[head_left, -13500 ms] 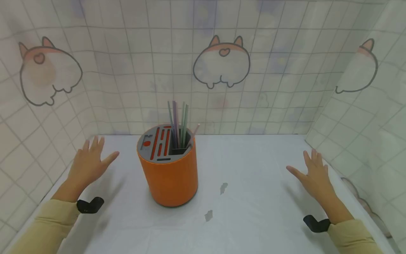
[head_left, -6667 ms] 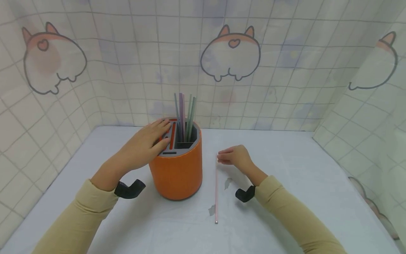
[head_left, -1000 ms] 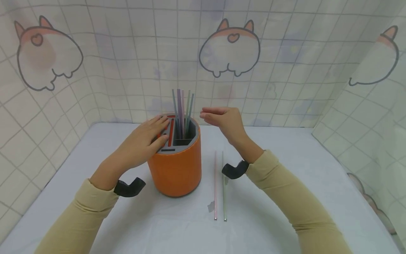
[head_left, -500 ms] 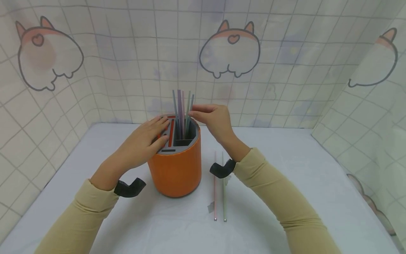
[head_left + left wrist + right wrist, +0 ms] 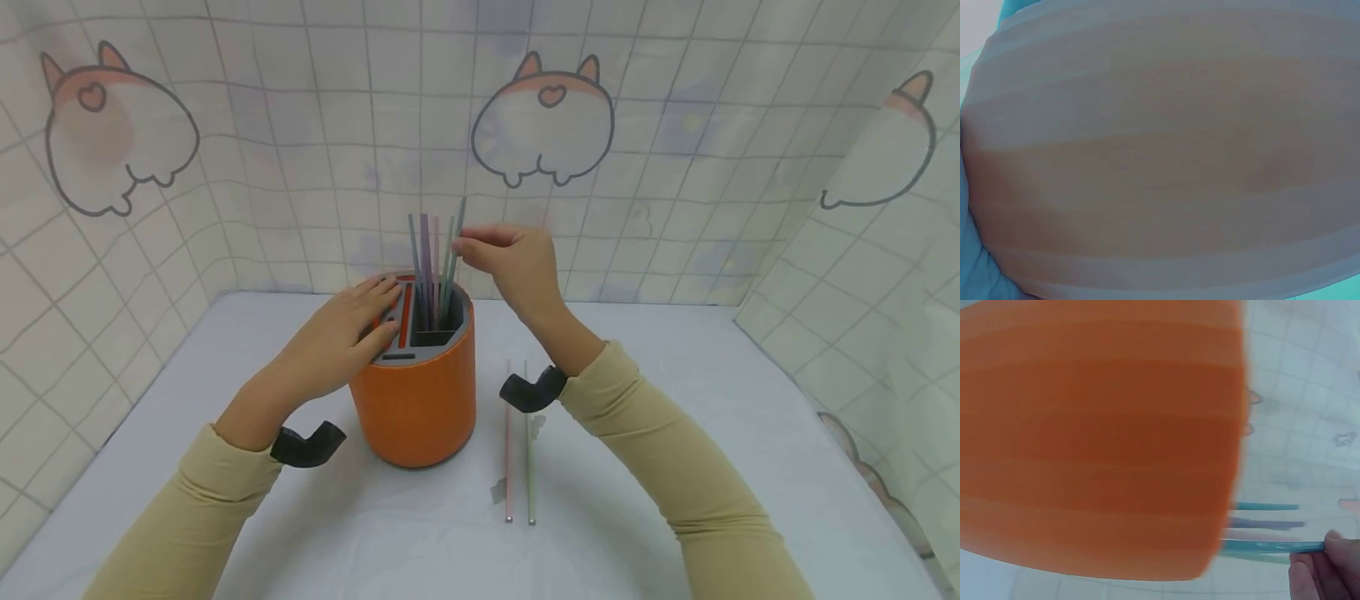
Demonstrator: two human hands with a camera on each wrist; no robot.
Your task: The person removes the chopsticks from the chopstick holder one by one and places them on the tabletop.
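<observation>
In the head view an orange knife block (image 5: 416, 408) with a grey slotted top stands left of the middle. My left hand (image 5: 333, 342) rests on its top with fingers laid out. Blue, purple, pink and green chopsticks stand upright in its open compartment. Between thumb and fingers, my right hand (image 5: 521, 267) pinches a blue chopstick (image 5: 462, 213) near its upper end. That chopstick rises above the others, its lower part still inside the block. The right wrist view shows the fingertips on the same blue chopstick (image 5: 1272, 546). A blurred, banded surface fills the left wrist view.
A pink chopstick (image 5: 508, 479) and a green chopstick (image 5: 532, 483) lie side by side on the white tabletop, right of the block. Patterned grid cloth (image 5: 675, 167) hangs behind and along both sides.
My right hand has moved left to the block, pinched the blue chopstick and raised it a little. Earlier, the pink and green chopsticks went from block to table. The left hand stays put lately.
</observation>
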